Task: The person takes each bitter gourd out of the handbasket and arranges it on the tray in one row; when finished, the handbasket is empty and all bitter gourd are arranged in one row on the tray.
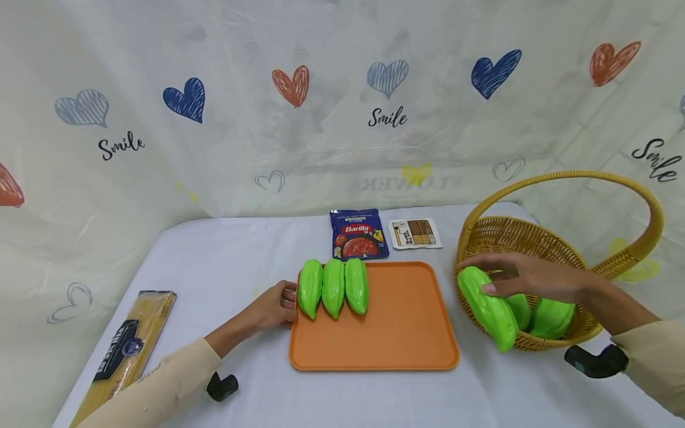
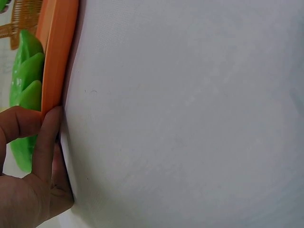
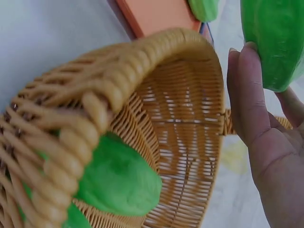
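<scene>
In the head view my left hand [image 1: 277, 306] grips the left edge of an orange tray [image 1: 390, 333]. The left wrist view shows my thumb and a finger pinching its rim [image 2: 59, 52]. Three long green gourd-shaped vegetables [image 1: 333, 288] lie side by side at the tray's upper left. My right hand [image 1: 527, 276] holds another such vegetable [image 1: 488, 306], tilted, over the near left rim of a wicker basket [image 1: 580, 333]. Inside the basket, more green vegetables [image 3: 121, 178] show in the right wrist view.
Behind the tray lie a blue Barilla pouch [image 1: 360, 233] and a small white packet [image 1: 414, 233]. A spaghetti pack [image 1: 125, 351] lies at the far left. The basket's tall handle [image 1: 562, 175] arches up at the right. A printed cloth [image 1: 332, 137] hangs behind the table.
</scene>
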{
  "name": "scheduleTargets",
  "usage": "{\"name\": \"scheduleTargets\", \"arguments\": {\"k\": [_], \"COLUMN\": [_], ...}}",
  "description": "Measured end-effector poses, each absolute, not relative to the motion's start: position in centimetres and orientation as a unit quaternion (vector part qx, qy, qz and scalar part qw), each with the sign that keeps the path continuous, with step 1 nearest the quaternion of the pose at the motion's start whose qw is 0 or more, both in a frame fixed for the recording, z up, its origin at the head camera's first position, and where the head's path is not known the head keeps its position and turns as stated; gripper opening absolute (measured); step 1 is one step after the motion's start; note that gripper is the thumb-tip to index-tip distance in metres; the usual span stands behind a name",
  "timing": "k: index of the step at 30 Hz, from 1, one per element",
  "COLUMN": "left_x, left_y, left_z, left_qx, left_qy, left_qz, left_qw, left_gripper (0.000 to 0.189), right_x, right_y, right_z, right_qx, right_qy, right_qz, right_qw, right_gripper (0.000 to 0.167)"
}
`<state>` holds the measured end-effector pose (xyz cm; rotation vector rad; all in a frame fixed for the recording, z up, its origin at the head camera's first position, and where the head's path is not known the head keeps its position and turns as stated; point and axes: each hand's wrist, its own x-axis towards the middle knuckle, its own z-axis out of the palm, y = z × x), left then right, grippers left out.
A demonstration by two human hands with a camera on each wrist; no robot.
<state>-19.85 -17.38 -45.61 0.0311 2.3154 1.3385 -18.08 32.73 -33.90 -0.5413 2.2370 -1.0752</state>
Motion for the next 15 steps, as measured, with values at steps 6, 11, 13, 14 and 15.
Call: {"name": "scheduleTargets", "arguments": {"k": [6,11,13,14,15], "left_x": [-20.0,-20.1,-20.1,-20.0,-20.0], "left_y": [-17.5,-17.6,-17.6,-17.6,-17.5], "left_z": [-45.6,-45.6,-45.7,-45.7,-45.7], "left_qx": [0.014,0.020,0.018,0.016,0.015], "left_qy": [0.842,0.839,0.839,0.839,0.839], "left_qz": [0.487,0.492,0.492,0.492,0.492], "left_qw": [0.232,0.233,0.232,0.231,0.231], "left_gripper": [0.071,0.072,0.072,0.072,0.072], "right_x": [-17.8,-17.4,-17.3,-17.3,-17.3], "right_y": [31.7,30.5,30.0,29.8,29.6], "right_z": [-34.0,-34.2,-34.4,-34.5,-34.6], "right_qx": [-0.217,-0.222,-0.218,-0.215,-0.211], "right_qy": [0.853,0.847,0.844,0.844,0.844], "right_qz": [-0.390,-0.403,-0.410,-0.412,-0.413], "right_qw": [0.272,0.266,0.268,0.269,0.271], "right_gripper": [0.048,0.048,0.049,0.049,0.049]}}
